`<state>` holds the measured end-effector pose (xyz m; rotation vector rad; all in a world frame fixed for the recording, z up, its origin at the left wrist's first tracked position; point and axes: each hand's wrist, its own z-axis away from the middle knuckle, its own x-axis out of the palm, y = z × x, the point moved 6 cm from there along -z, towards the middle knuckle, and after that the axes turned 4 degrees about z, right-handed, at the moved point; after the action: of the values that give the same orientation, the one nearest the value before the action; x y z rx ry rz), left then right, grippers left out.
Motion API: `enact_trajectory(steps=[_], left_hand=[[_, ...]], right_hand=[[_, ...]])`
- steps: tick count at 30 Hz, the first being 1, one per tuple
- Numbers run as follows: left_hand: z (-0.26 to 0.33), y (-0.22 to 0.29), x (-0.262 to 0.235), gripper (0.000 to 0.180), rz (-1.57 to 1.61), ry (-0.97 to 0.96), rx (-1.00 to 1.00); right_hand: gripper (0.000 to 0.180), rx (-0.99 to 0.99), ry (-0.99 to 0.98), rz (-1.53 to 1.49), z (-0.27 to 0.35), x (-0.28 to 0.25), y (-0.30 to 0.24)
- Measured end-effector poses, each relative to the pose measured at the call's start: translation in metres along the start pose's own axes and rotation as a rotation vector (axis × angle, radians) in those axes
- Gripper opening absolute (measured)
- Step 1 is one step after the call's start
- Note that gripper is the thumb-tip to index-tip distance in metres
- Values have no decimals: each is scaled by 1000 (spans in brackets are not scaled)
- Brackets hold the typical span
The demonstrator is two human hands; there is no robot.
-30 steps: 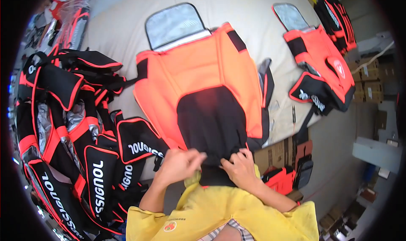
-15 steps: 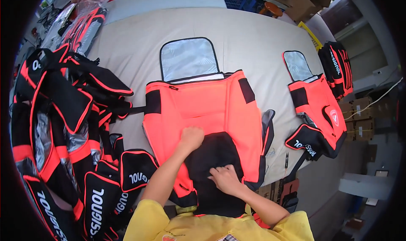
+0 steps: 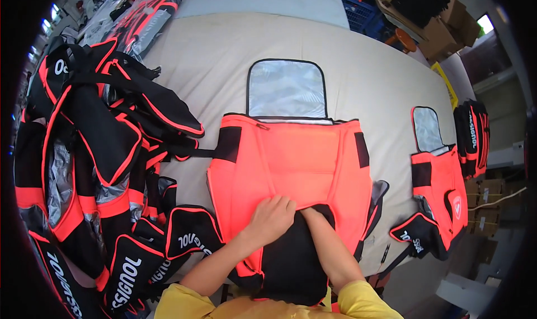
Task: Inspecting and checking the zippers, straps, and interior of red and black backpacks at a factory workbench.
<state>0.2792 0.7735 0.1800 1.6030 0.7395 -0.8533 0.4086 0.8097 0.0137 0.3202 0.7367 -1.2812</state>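
Observation:
In front of me on the table lies a coral-red and black bag [image 3: 296,151]. Its flap with a clear window [image 3: 286,88] is folded out at the far end. My left hand [image 3: 273,218] is closed on the upper edge of the black panel [image 3: 293,257] on the near part of the bag, its fingers curled at the rim. Beneath that same edge, my right hand [image 3: 314,215] reaches in behind the black fabric; its fingers are hidden.
Several black and coral bags [image 3: 89,168] are heaped at the left. A similar bag [image 3: 439,190] with its flap out lies at the right, a pen [image 3: 386,253] near it. Folded bags [image 3: 471,137] are stacked behind. Cardboard boxes [image 3: 442,36] and a blue crate [image 3: 361,17] stand beyond the table.
My right hand has moved from on top of the black panel to beneath its upper edge. My left hand has come to grip that edge. The view has shifted, too.

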Motion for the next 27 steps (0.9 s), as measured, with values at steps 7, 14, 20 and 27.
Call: enact_trajectory(steps=[7, 14, 20, 27], left_hand=[[-17, -70, -19, 58, -141, 177, -246], [-29, -114, 52, 70, -288, 38, -319], [-19, -124, 77, 70, -264, 28, -348], [-20, -127, 81, 68, -221, -4, -380]], right_hand=[[30, -411, -195, 19, 118, -84, -10], [44, -339, 894, 209, 4, -167, 12], [47, -474, 975, -58, -74, -163, -74], [11, -617, 995, 9, -123, -157, -113]])
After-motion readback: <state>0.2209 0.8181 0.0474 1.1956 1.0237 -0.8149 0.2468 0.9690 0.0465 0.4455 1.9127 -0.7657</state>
